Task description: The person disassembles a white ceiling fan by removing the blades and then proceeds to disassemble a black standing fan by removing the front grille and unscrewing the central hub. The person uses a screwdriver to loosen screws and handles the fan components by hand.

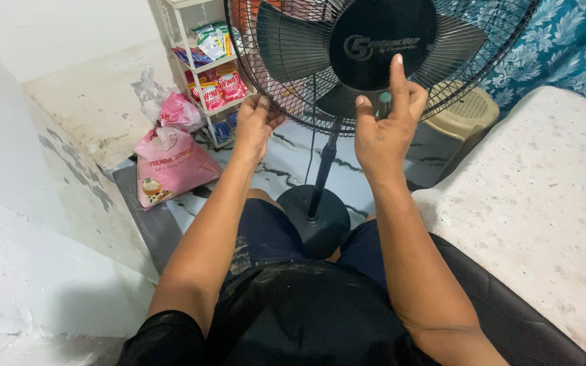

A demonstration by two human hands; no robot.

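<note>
A black standing fan with a round wire grille (483, 54) faces me, its dark blades and centre cap (381, 41) behind the mesh. Its pole (323, 169) runs down to a round black base (320, 217) between my knees. My left hand (256, 125) grips the lower left rim of the grille with curled fingers. At the lower middle of the grille, my right hand (388, 122) pinches a small greenish tool between thumb and fingers, index finger pointing up against the mesh.
A pink sack (171, 166) and a pink plastic bag (179, 112) sit on the floor at left by a white wire shelf (201, 68) of snack packets. A beige plastic stool (466, 112) stands behind the fan. A white mattress (537, 203) lies at right.
</note>
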